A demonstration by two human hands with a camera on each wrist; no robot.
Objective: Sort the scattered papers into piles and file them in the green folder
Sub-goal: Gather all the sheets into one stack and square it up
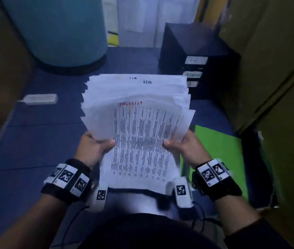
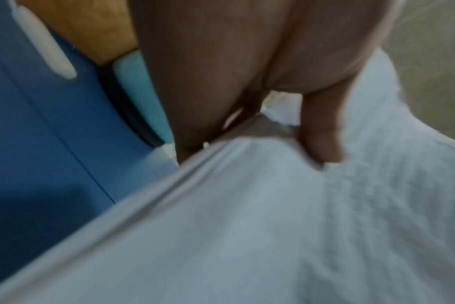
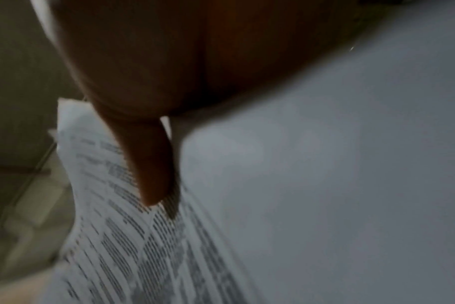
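Blue floor mat (image 1: 34, 141) fills the frame | green folder (image 1: 218, 150) lies flat lower right, just beyond the right hand (image 1: 184, 148), so that hand is nearer | paper stack (image 1: 137, 112) centre frame, long axis running away from the body | left hand (image 1: 94, 148) and right hand, fingers curled on the stack's side edges, thumbs on top.

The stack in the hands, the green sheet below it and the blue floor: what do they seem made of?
The stack of papers looks like thin matte office paper: the sheets bow and fan, and the top one bears printed columns. The green folder seems to be smooth card or plastic; its flat, even colour leaves that open. The blue floor looks like matte mat panels, judging by its straight seams.
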